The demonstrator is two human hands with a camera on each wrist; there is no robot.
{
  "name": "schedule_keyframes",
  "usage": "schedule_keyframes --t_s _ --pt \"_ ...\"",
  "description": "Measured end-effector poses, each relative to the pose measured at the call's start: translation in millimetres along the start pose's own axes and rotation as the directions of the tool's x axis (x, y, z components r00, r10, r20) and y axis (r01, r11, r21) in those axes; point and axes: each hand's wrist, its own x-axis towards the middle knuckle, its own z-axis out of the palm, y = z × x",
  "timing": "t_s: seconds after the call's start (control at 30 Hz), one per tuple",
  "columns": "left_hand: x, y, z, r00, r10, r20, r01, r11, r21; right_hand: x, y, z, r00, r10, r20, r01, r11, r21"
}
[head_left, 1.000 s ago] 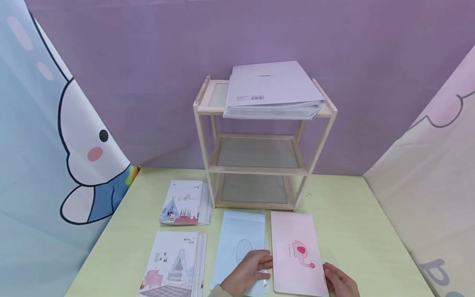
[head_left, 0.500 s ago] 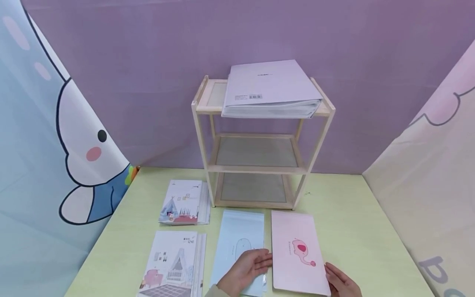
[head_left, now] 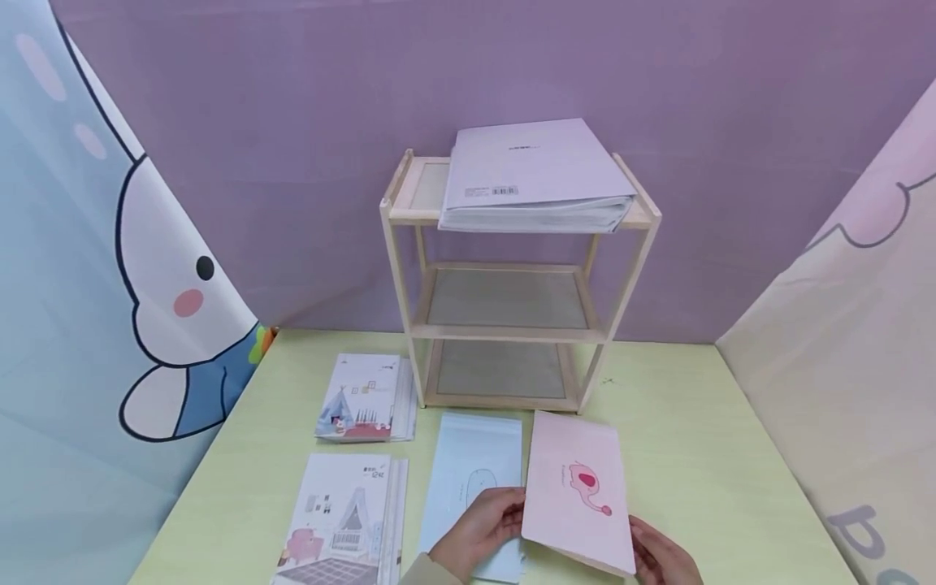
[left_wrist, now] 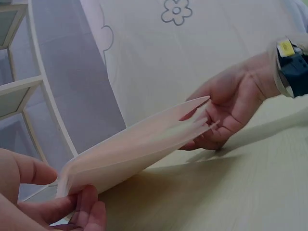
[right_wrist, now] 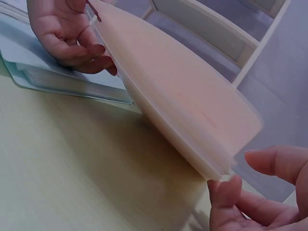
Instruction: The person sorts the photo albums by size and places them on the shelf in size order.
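Observation:
A pink notebook [head_left: 578, 491] with an elephant drawing is raised off the table at a tilt, its shadow falling below it in both wrist views. My left hand [head_left: 478, 528] holds its left edge, fingers tucked beneath the spine [left_wrist: 64, 180]. On the opposite side, my right hand [head_left: 661, 552] holds the page edge; in the right wrist view the fingers [right_wrist: 228, 195] support it from below. The cover and pages part slightly along that side. Beside it lies a light blue notebook [head_left: 475, 443], partly covered by my left hand.
A wooden three-tier shelf [head_left: 508, 334] stands behind the notebooks, with large white books [head_left: 534, 166] on its top. Two stacks of illustrated notebooks, a farther one [head_left: 358, 398] and a nearer one [head_left: 336, 512], lie at the left on the pale green table [head_left: 702, 455]. Fabric hangs around the table.
The pink notebook has risen from the table and tilted, shifting slightly left with both hands at its edges. The blue notebook, the stacks and the shelf have stayed in place.

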Motion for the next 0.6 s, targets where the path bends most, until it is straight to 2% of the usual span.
schedule_keyframes --t_s 0.13,0.27,0.4,0.6 --pt "0.1 -3.7 2.5 1.0 0.012 -0.028 -0.01 0.997 0.075 0.2 -1.3 5.3 1.0 0.005 -0.016 -0.006 0.998 -0.056" --pt "0.3 -6.0 2.6 0.999 0.022 -0.05 -0.016 0.994 0.106 0.9 -1.4 6.1 1.0 0.022 -0.01 -0.023 0.995 -0.098" --pt "2.3 -7.6 1.4 0.998 0.025 -0.064 -0.016 0.99 0.143 -0.2 0.7 4.0 1.0 0.027 0.009 -0.027 0.998 -0.053" --pt "3.3 -11.4 -2.6 0.998 0.028 -0.049 -0.019 0.987 0.162 -2.8 9.7 2.5 0.999 -0.013 0.037 0.014 1.0 -0.005"
